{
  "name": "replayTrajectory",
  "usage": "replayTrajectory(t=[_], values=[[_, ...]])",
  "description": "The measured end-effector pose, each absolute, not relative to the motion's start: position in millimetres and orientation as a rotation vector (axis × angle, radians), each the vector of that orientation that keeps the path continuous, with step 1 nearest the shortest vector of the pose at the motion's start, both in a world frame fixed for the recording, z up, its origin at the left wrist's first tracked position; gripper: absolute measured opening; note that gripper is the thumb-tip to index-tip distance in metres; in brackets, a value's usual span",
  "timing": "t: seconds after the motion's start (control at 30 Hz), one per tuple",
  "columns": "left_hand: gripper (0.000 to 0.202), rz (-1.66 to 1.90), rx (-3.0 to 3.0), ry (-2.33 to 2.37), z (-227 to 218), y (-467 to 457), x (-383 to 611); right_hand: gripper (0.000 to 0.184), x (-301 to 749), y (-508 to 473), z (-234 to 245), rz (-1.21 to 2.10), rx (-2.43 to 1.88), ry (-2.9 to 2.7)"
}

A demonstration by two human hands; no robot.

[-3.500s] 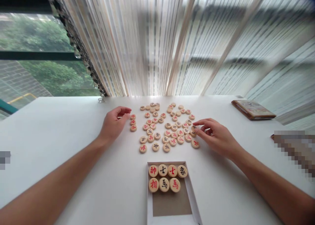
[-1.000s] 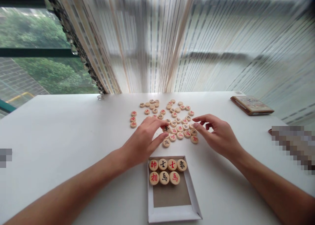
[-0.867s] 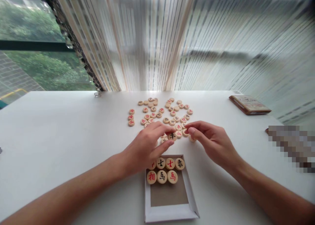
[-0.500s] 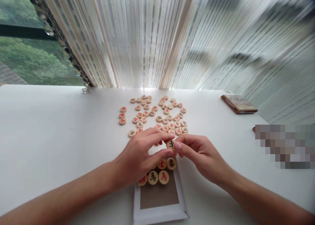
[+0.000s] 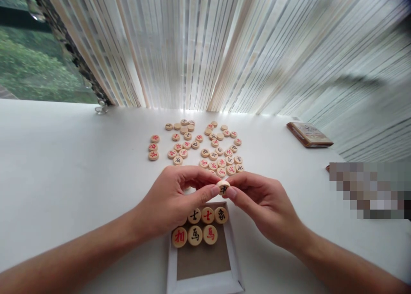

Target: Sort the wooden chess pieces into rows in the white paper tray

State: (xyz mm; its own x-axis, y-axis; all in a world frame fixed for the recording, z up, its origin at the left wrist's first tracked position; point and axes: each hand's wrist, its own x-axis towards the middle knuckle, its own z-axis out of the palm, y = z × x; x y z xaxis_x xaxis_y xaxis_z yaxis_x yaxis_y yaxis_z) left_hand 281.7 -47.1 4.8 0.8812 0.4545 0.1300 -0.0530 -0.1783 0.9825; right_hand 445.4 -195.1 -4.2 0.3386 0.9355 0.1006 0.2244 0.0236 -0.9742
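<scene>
Between my two hands is a round wooden Chinese chess piece (image 5: 223, 188) with a black character, tilted, above the far end of a shallow white box (image 5: 236, 259). My left hand (image 5: 180, 195) pinches its left side with thumb and fingers. From the right, the thumb and fingertips of my right hand (image 5: 261, 199) grip it too. Inside the box, a black-marked piece (image 5: 221, 215) and a red-marked piece (image 5: 208, 216) lie in the far row. A red piece (image 5: 180, 237) and two horse pieces (image 5: 195, 235) form the nearer row. My left hand partly covers the far row's left end.
Many loose chess pieces (image 5: 213, 155) lie spread on the white table (image 5: 80, 169) beyond my hands, some face down. A flat brown box (image 5: 310, 135) rests at the right, with a blurred-out object (image 5: 369, 191) nearer. String curtains (image 5: 180, 49) hang along the far edge.
The held piece has been tipped, so its face shows less. My left fingers have shifted around it, uncovering more pieces in the box. The view has moved slightly.
</scene>
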Motion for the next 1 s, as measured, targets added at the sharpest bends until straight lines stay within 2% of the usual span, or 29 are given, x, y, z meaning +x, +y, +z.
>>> replayTrajectory(t=[0.13,0.4,0.7,1.0], values=[[0.01,0.537,1.813,0.297,6,-48,280,0.013,442,-193,-2,0.815,-1.375,-1.059],[0.008,0.651,2.004,0.238,11,-55,279,0.015,438,-191,1,0.962,-1.261,-0.918],[0.022,0.549,1.791,0.277,9,-55,280,0.02,440,-192,-1,1.185,-1.129,-0.78],[0.03,0.493,1.755,0.209,9,-53,280,0.025,441,-195,-4,1.243,-1.103,-0.7]])
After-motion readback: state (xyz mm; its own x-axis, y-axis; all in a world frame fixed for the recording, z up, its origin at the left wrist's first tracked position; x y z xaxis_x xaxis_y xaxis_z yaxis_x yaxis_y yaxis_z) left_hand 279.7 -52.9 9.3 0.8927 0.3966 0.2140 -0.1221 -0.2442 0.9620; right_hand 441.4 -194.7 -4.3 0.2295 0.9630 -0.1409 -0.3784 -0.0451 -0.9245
